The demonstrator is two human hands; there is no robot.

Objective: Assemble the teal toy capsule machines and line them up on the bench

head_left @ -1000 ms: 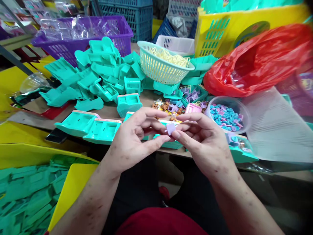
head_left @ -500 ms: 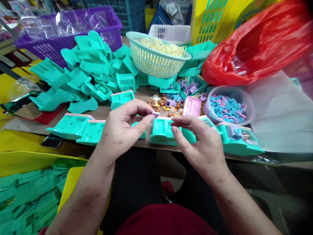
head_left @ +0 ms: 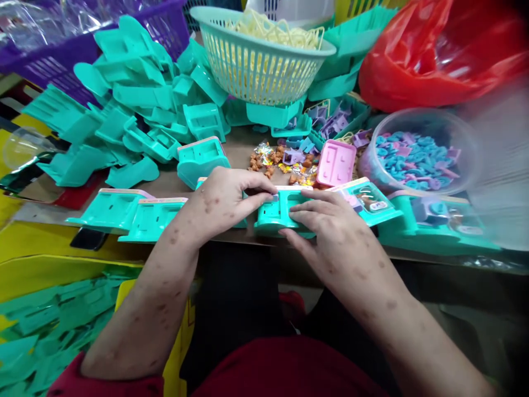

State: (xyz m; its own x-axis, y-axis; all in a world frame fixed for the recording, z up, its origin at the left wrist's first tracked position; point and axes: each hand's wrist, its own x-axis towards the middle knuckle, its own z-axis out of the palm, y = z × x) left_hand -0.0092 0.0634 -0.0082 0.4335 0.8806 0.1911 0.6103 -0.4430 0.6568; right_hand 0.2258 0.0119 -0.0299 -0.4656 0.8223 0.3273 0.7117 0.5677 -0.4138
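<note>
At the left of the frame, two turquoise casings (head_left: 106, 208) sit along the table edge; then comes the left hand (head_left: 225, 203), thumb and forefinger pinched nearly together on what shows as a sliver of lilac piece (head_left: 275, 197). And that piece has just come across to the left recess of the turquoise tray (head_left: 285, 208), centre frame, so fitting looks under way, though seating can't be told. Right of it, the right hand (head_left: 336, 234), half open, has moved in, fingers now over the tray's right side, steadying it, I'd judge; the pink tray (head_left: 336, 162) lies beyond.
</note>
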